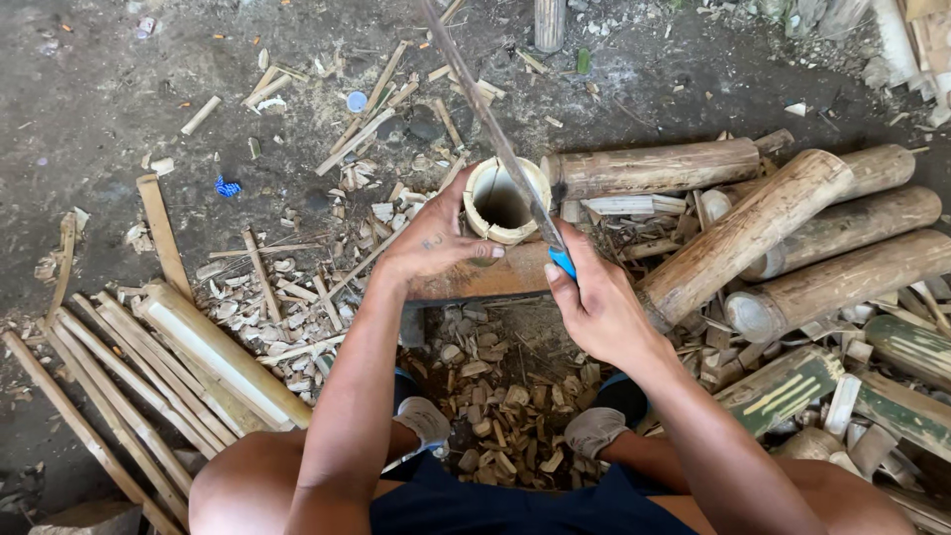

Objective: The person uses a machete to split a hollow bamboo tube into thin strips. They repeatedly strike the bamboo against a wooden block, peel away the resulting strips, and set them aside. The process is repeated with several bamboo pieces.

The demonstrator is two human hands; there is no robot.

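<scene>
A short hollow bamboo section stands upright on a wooden block in front of me. My left hand grips its near left side, thumb against the wall. My right hand is closed on the blue handle of a long thin blade. The blade runs up and away to the left, crossing over the open top of the bamboo section. My knees and feet frame the block from below.
Several thick bamboo logs lie stacked to the right. Split bamboo strips lie at the left. Chips and offcuts cover the dirt ground between my feet and around the block. Another bamboo piece stands at the top.
</scene>
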